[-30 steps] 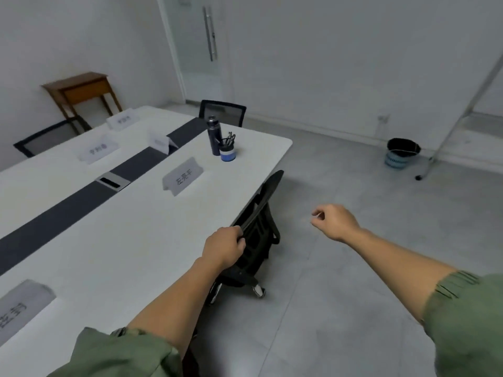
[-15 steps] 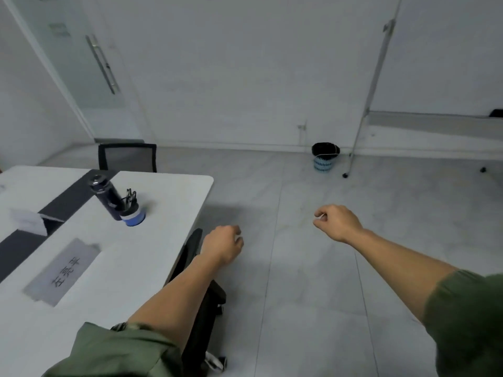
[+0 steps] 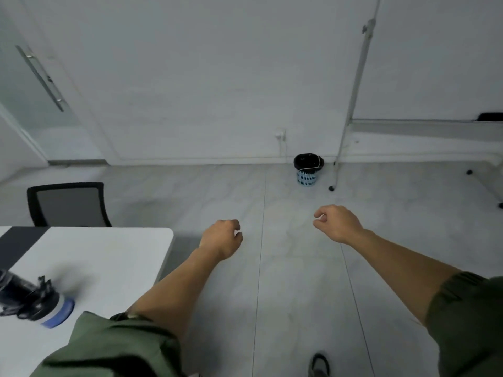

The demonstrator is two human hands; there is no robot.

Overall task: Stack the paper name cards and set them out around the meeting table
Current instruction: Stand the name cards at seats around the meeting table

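Observation:
No name card is in view now. The white meeting table [image 3: 114,257] shows only its near corner at the lower left, with a dark strip down its middle. My left hand [image 3: 221,238] hangs in the air just right of that corner, fingers curled and holding nothing. My right hand [image 3: 336,223] is out over the grey floor, also loosely curled and empty. Both hands are apart from the table.
A pen cup with a blue base [image 3: 51,306] and a dark bottle [image 3: 11,288] stand on the table's left edge. A black mesh chair [image 3: 68,204] sits at the table's end. A small bin [image 3: 308,170] and a whiteboard stand leg [image 3: 351,104] are by the far wall.
My view has swung right, away from the table; the name cards and the side chair have left the frame. My left hand let go of the chair back and now hangs free.

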